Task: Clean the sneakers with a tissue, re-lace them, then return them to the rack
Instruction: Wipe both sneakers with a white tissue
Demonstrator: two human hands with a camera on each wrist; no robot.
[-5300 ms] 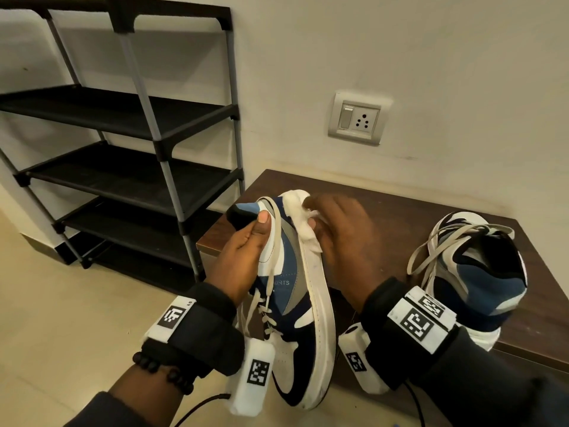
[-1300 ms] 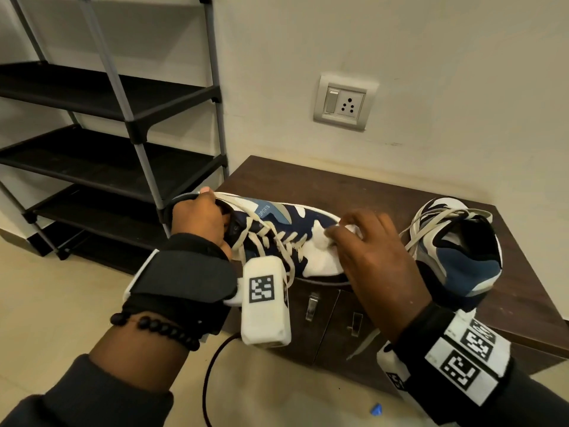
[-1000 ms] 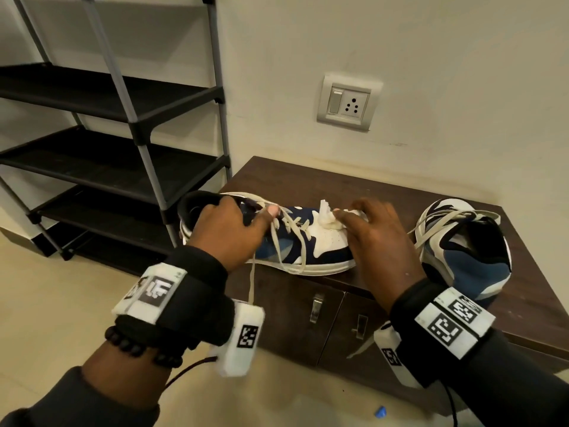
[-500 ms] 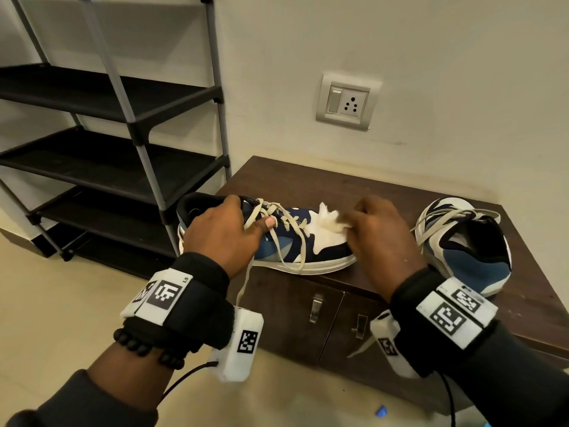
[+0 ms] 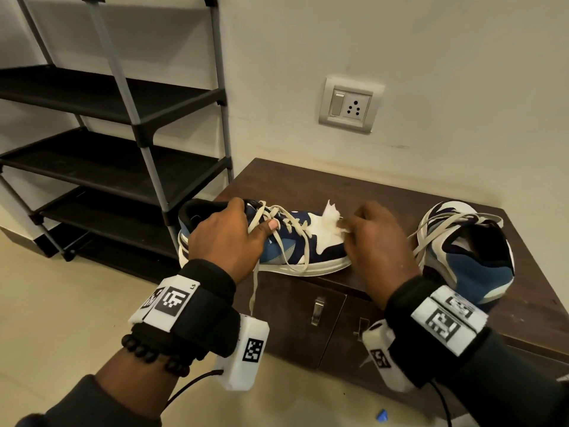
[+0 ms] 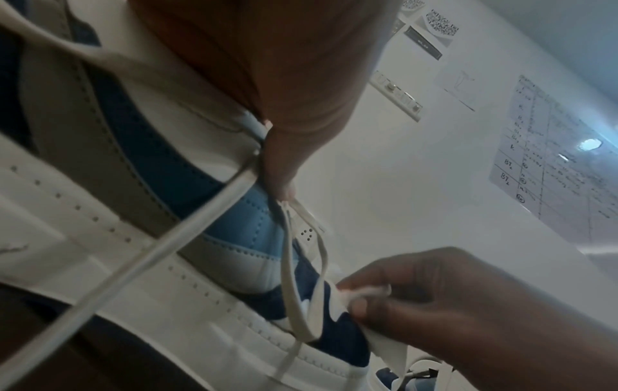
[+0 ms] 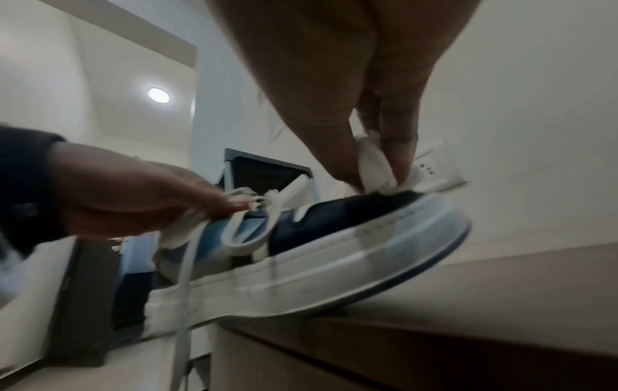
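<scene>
**Tissue on the toe, shoe held at the cabinet's front edge**

A black shoe rack (image 5: 117,161) with grey poles stands against the wall on the left, its shelves bare. Beside it is a low dark wooden cabinet (image 5: 354,192), and both sneakers sit on its top.

The nearer sneaker (image 5: 286,251) (navy, blue and white) lies along the cabinet's front edge near the front left corner, toe pointing right and heel sticking out past the left edge. In the right wrist view its sole looks tilted, with the toe end lifted off the wood, though blur makes this uncertain. The second sneaker (image 5: 468,254) stands toward the right end of the top, well apart from the first, heel toward the camera and its laces loose.

The left hand (image 5: 228,238) grips the first sneaker at the collar, fingers curled over the opening and thumb pressed on the cream laces (image 5: 283,229); one lace end hangs down past the front edge. The right hand (image 5: 378,238) pinches a crumpled white tissue (image 5: 332,220) between thumb and fingertips and holds it against the white toe panel.

A switch and socket plate (image 5: 349,104) is on the wall above the cabinet.
</scene>
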